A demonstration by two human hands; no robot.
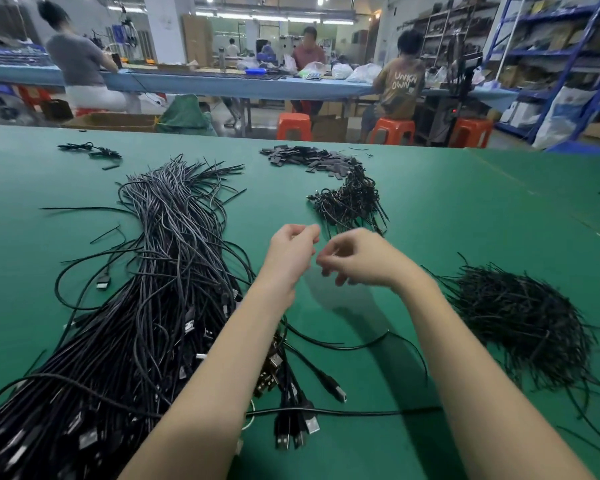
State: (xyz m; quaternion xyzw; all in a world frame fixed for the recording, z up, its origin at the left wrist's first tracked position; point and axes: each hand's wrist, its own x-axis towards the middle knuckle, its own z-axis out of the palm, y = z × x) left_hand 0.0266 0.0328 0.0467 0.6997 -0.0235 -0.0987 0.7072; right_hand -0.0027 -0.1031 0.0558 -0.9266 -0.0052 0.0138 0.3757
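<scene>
My left hand (293,252) and my right hand (357,259) hover close together above the green table (447,209), fingertips almost touching. The fingers of both are curled and blurred by motion. A small dark speck shows at my right fingertips, and a faint smeared streak hangs below both hands; what they hold cannot be made out. A big bundle of black USB cables (160,289) lies under and left of my left forearm. Loose plugs (295,424) lie between my forearms.
A heap of black ties (520,323) sits at the right, and a smaller tangle (350,202) lies beyond my hands. Flat black pieces (309,157) are piled farther back. Beyond the table edge, people sit on orange stools (392,131) at a blue bench.
</scene>
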